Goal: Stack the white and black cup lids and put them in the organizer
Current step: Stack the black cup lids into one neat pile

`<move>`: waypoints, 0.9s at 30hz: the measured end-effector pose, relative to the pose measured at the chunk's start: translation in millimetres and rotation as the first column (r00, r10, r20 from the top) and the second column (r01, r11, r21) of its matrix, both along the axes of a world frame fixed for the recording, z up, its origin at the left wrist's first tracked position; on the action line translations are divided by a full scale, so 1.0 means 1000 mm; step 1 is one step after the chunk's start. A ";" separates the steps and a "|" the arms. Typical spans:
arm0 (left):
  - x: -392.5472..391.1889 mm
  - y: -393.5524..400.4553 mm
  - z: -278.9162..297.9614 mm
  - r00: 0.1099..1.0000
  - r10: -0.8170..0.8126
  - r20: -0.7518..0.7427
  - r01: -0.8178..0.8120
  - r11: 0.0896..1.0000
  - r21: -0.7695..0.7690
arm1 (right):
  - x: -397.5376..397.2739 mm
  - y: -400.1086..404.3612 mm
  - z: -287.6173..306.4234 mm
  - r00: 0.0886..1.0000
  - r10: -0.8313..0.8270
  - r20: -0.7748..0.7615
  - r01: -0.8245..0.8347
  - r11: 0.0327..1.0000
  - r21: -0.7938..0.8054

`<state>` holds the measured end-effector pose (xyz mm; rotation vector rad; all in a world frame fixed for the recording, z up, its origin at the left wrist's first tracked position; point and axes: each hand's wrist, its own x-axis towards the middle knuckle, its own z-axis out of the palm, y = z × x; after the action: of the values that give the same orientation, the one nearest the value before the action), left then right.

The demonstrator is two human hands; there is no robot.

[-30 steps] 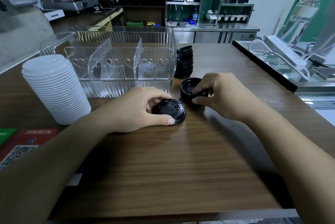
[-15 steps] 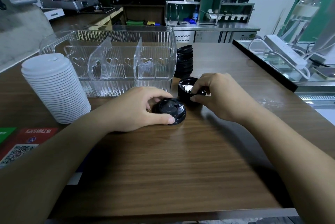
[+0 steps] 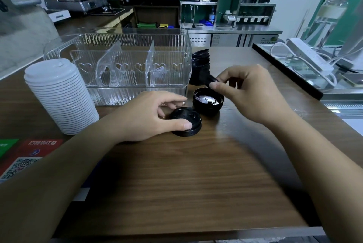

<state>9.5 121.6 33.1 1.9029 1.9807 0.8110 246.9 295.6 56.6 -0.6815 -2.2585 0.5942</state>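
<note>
My left hand (image 3: 149,117) grips a black cup lid (image 3: 185,124) that lies dome-up on the wooden counter, thumb on its front rim. Just right of it sits a short pile of black lids (image 3: 208,103) turned upside down. My right hand (image 3: 247,89) pinches one black lid (image 3: 206,80) by its edge, raised and tilted above that pile. Behind them a taller stack of black lids (image 3: 200,62) stands beside the clear plastic organizer (image 3: 125,46), whose compartments hold no lids. A tall stack of white lids (image 3: 59,95) stands at the left.
Red and green QR-code cards (image 3: 25,154) lie at the left counter edge. A black-edged glass display case (image 3: 294,69) with a white power strip (image 3: 308,54) borders the counter on the right. Coffee machines and steel shelves stand far behind.
My right hand has lifted one black lid off the upside-down pile and raised it, tilted. My left hand stays on the dome-up lid.
</note>
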 end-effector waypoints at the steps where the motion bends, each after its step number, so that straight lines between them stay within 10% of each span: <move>1: 0.000 0.000 0.000 1.000 -0.001 0.002 0.001 0.999 0.036 | 0.001 0.000 0.002 0.999 0.003 -0.037 -0.005 0.999 -0.045; 11: 0.004 -0.001 0.002 0.992 0.051 0.114 -0.086 0.940 0.331 | -0.002 -0.008 0.010 0.967 0.108 -0.230 -0.199 0.883 -0.424; 21: 0.011 0.000 0.004 0.977 -0.097 0.187 0.022 0.929 0.370 | -0.005 -0.020 0.010 0.892 0.272 -0.362 -0.453 0.530 -0.717; 27: 0.013 0.001 0.002 0.968 -0.127 0.218 0.030 0.916 0.401 | -0.006 -0.021 0.008 0.882 0.304 -0.361 -0.469 0.475 -0.745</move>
<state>22.1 122.7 35.4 1.9583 1.6764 1.4344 241.0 274.9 64.6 -0.4649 -1.8617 1.9495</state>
